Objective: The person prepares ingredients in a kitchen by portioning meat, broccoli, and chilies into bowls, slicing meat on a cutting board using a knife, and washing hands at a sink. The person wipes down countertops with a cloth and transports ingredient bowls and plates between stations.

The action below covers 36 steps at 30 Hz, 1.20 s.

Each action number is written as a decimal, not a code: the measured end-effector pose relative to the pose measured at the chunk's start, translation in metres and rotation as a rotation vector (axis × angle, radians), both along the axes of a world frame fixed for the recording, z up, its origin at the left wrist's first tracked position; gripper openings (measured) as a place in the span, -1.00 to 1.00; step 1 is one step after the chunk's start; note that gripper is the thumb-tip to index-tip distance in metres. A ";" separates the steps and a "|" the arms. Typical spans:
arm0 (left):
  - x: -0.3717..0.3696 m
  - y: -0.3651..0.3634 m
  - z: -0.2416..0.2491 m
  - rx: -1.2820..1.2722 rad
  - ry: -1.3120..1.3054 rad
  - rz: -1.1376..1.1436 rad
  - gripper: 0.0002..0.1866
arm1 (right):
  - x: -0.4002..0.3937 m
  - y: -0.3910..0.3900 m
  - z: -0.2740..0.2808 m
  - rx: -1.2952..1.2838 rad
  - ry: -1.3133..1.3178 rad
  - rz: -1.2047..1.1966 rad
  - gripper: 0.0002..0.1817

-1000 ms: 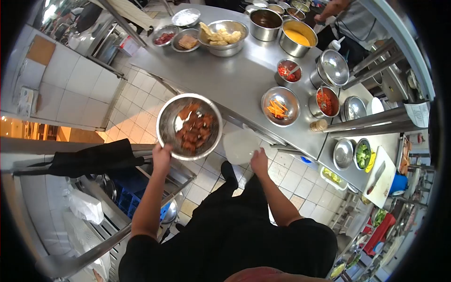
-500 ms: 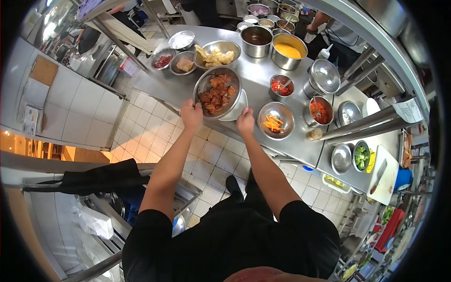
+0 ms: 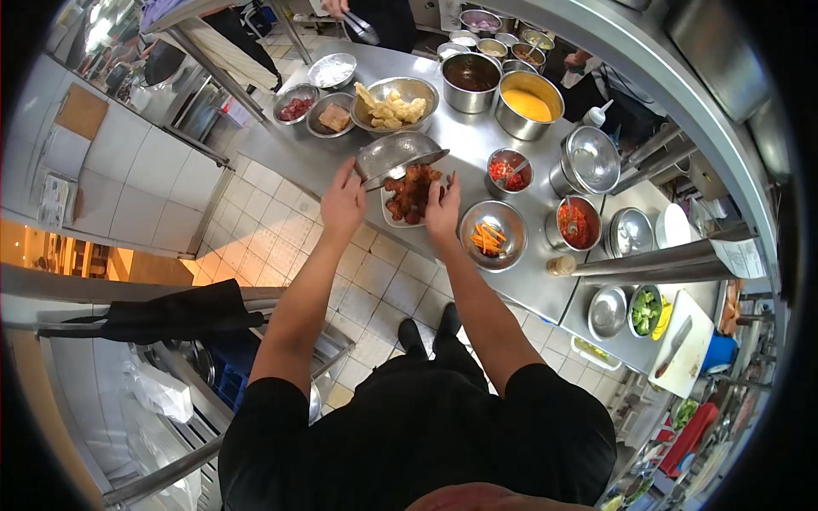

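My left hand (image 3: 343, 204) grips the near left rim of a metal bowl (image 3: 388, 156), which is tipped steeply on its side. Reddish-brown, sauce-coated pieces of food (image 3: 411, 194) lie heaped at its lower edge, on a white plate (image 3: 386, 209) by the counter's front edge. My right hand (image 3: 442, 211) is at the right side of the heap, thumb and fingers apart, fingertips right at the food and the plate's edge. Just right of it sits a metal bowl of orange strips (image 3: 493, 237). Beyond the tipped bowl is a bowl of pale yellow fried pieces (image 3: 396, 111).
Pots of dark sauce (image 3: 471, 77) and yellow liquid (image 3: 528, 104) stand at the back of the steel counter (image 3: 298, 157). Bowls of chopped red food (image 3: 509, 173) are to the right. A knife (image 3: 674, 347) lies on a white board (image 3: 692, 341). Another person's hand (image 3: 335, 7) shows beyond the counter.
My left hand has tipped the bowl over, and the sauced pieces have slid onto the white plate. My right hand has moved up beside them. A person with tongs has appeared at the back.
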<state>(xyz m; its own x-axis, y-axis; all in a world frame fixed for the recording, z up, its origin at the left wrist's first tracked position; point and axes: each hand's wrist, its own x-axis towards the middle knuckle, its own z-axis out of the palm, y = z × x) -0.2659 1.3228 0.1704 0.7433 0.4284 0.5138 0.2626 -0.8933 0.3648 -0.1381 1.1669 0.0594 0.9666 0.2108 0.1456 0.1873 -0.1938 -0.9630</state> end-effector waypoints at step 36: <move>-0.042 0.236 -0.019 -1.517 -0.067 0.047 -0.74 | 0.146 0.082 0.180 0.103 0.466 -0.056 -0.71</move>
